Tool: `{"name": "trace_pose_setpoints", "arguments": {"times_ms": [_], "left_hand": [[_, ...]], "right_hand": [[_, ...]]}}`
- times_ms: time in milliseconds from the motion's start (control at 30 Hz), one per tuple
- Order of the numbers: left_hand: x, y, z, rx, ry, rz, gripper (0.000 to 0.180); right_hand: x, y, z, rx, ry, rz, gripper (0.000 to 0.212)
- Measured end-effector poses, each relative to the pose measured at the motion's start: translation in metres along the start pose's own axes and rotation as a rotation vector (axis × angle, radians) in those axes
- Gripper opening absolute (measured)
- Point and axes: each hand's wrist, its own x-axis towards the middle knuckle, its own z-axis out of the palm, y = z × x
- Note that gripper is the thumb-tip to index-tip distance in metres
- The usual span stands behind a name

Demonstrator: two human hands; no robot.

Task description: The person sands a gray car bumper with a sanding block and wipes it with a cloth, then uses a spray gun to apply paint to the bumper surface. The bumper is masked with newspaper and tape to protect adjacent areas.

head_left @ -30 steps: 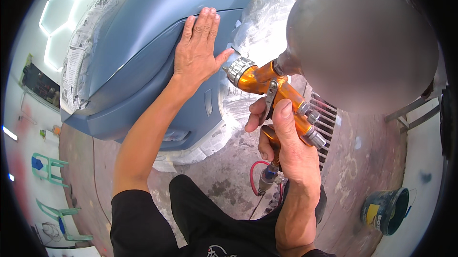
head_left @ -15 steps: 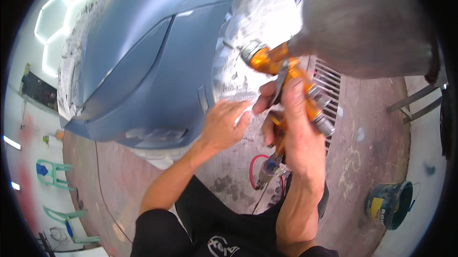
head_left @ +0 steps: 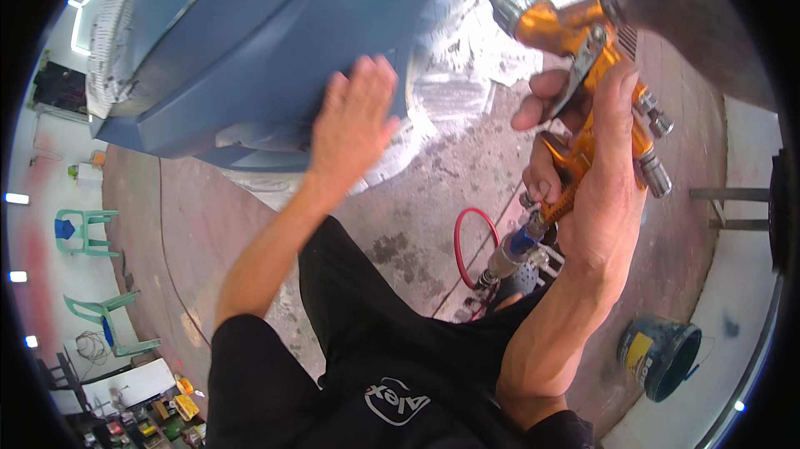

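Observation:
My right hand (head_left: 602, 191) is wrapped around the handle of an orange spray gun (head_left: 575, 24), with fingers at its silver trigger lever. A large grey cup (head_left: 700, 24) sits on the gun, partly out of view at the upper right. From the handle's base runs a blue and silver fitting (head_left: 508, 256) with a red hose (head_left: 457, 236). My left hand (head_left: 354, 120) lies with fingers stretched out over the lower corner of a matte blue-grey car bumper (head_left: 242, 57); it appears to touch the surface. White printed masking paper (head_left: 462, 91) covers the area beside the bumper.
A dark bucket (head_left: 662, 357) stands on the stained floor at lower right. Two green plastic chairs (head_left: 87, 232) are along the left wall. Cluttered small items (head_left: 150, 424) lie at lower left. A dark metal frame (head_left: 733, 195) juts from the right.
My right hand and the spray gun have shifted right, away from the bumper. My left hand has moved from the bumper's edge onto its painted face, fingers now flatter. The view has shifted too.

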Motion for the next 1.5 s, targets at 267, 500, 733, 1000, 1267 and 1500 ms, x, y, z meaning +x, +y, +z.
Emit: {"name": "trace_pose_setpoints", "arguments": {"times_ms": [267, 500, 733, 1000, 1267, 1500], "left_hand": [[0.031, -0.049, 0.000, 0.261, 0.081, 0.047, 0.089], [0.004, 0.003, 0.054, 0.267, -0.050, 0.164, 0.089], [-0.031, 0.028, 0.090, 0.142, -0.224, 0.195, 0.087], [-0.221, 0.084, -0.001, -0.396, -0.519, -0.116, 0.078], [-0.291, 0.142, -0.106, -0.584, -0.677, -0.336, 0.066], [-0.126, 0.110, -0.054, -1.100, -0.245, -0.607, 0.044]], "right_hand": [[-0.003, 0.008, -0.006, -0.102, -0.113, -0.128, 0.077], [-0.011, 0.013, 0.005, 0.091, -0.131, -0.189, 0.079], [-0.008, 0.010, 0.003, -0.138, -0.145, -0.139, 0.077], [0.007, 0.013, -0.010, 0.052, -0.105, -0.029, 0.071], [0.016, 0.013, 0.000, 0.002, -0.111, 0.009, 0.068], [0.001, 0.006, 0.002, 0.025, -0.148, 0.061, 0.066]]}}
